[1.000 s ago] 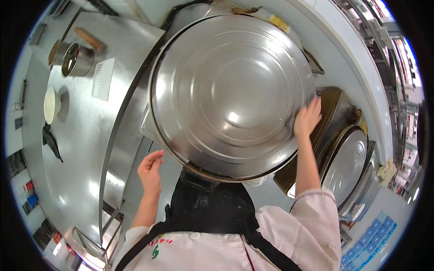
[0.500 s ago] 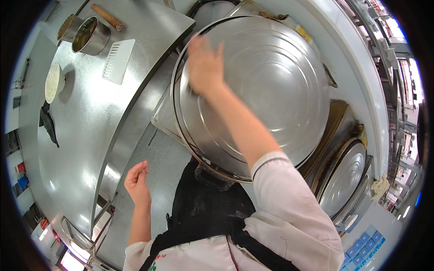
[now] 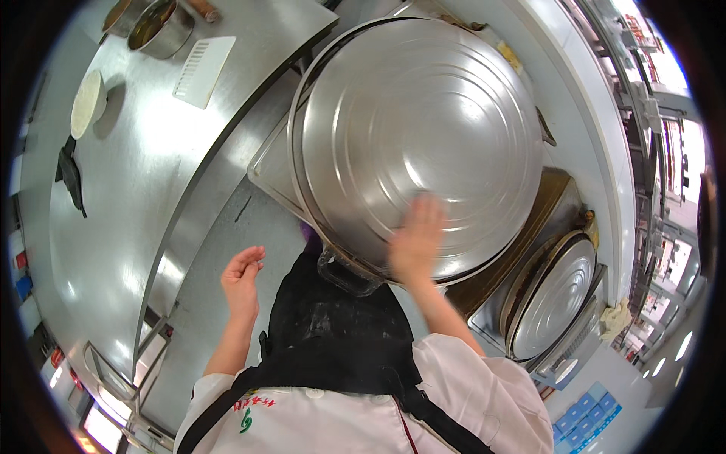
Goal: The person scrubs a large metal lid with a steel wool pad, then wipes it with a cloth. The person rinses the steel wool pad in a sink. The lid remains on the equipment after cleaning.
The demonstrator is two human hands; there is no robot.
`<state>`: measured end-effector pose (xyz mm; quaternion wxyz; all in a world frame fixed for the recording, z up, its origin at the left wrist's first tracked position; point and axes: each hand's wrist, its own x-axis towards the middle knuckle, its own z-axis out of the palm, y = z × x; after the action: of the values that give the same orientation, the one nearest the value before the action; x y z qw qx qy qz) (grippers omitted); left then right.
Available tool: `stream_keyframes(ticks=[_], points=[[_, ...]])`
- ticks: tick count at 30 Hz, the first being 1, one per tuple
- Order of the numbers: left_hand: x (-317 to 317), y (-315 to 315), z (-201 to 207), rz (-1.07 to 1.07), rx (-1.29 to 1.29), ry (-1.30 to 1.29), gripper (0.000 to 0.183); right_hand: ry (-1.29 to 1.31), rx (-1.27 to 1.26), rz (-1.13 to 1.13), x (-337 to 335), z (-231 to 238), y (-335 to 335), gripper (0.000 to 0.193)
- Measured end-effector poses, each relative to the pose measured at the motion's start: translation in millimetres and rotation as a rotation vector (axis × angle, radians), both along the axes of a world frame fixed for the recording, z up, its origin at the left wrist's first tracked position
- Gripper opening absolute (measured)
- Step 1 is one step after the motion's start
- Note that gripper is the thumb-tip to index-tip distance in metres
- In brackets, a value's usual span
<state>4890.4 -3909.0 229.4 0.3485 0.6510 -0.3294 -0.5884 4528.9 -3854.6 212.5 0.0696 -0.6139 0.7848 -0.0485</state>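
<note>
A very large round steel lid [image 3: 423, 129] covers a big pot in front of me, with ring ridges on its top. My right hand [image 3: 414, 240] is blurred with motion and lies flat over the lid's near edge, fingers apart. A black handle [image 3: 344, 274] sticks out under the near rim. My left hand [image 3: 242, 274] hovers over the floor gap beside the pot, fingers loosely curled, holding nothing. A black apron and a white jacket fill the bottom of the view.
A long steel counter [image 3: 128, 174] runs on the left, bearing a white perforated board [image 3: 203, 69], a white bowl [image 3: 86, 103], a steel pot [image 3: 160, 27] and a dark cloth [image 3: 71, 175]. A smaller lidded pot [image 3: 553, 296] sits at right.
My right hand swept from the lid's right edge across its top and down to its near edge. My left hand stayed low beside the pot. The view shifted.
</note>
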Motion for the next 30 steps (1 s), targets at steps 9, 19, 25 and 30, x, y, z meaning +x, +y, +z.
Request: stream_keyframes(ticks=[9,19,25,30], points=[[-1.1,-32.4,38.5,-0.099,-0.224,-0.132,0.026,0.134,-0.144,-0.017,-32.9,-4.8,-290.4,0.059],[-15.0,27.7,-15.9,0.036,0.063,0.035,0.027,0.133,-0.145,-0.413,-145.0,-26.6,25.4,0.073],[-20.7,5.5,4.2,0.028,-0.063,0.018,0.026,-0.182,-0.074,0.253,63.4,15.4,-117.9,0.073],[-26.8,-15.1,23.6,0.107,-0.219,-0.009,0.025,0.127,-0.322,0.135,25.3,-17.2,-296.9,0.060]])
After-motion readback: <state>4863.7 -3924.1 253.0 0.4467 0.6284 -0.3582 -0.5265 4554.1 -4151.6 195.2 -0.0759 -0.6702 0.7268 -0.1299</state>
